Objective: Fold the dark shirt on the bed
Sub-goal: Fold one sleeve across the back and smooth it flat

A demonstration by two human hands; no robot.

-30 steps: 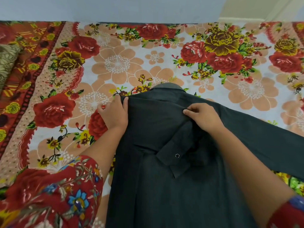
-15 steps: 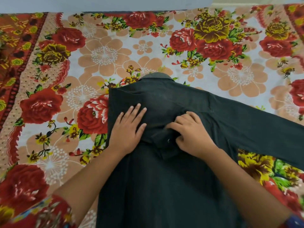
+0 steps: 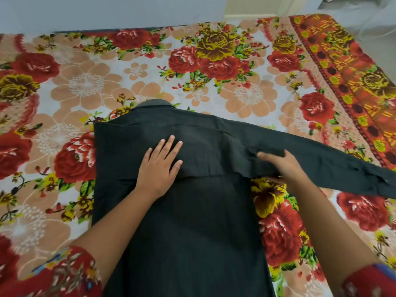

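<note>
— What's hard to read from your end?

— I'm looking at the dark shirt [image 3: 192, 221] lying flat in the lower centre of the frame on the floral bedsheet [image 3: 85, 82], and its hem is running off the bottom edge, so I'm not seeing how long it is. The cuff of the right sleeve [image 3: 334, 166] is getting cut off at the right edge too. The collar [image 3: 155, 103] is only peeking out above the shoulders. The other sleeve is lying folded across the back, and its end is sitting somewhere under the hands; I cannot tell exactly where.

— And the hands?

— The left hand [image 3: 159, 168] is lying palm down just left of centre, fingers spread, pressing flat on the folded layer. The right hand [image 3: 282, 166] is sitting right of centre at the shirt's side edge, where the sleeve is stretching out toward the right. Its thumb is showing on top of the cloth and the fingers seem to be tucking beneath, so it looks like it's pinching the sleeve fabric, though the underside is hidden from me.

— Arms?

— Both forearms are coming in from the bottom corners, with red patterned sleeve ends [image 3: 70, 273] partly out of frame.
</note>
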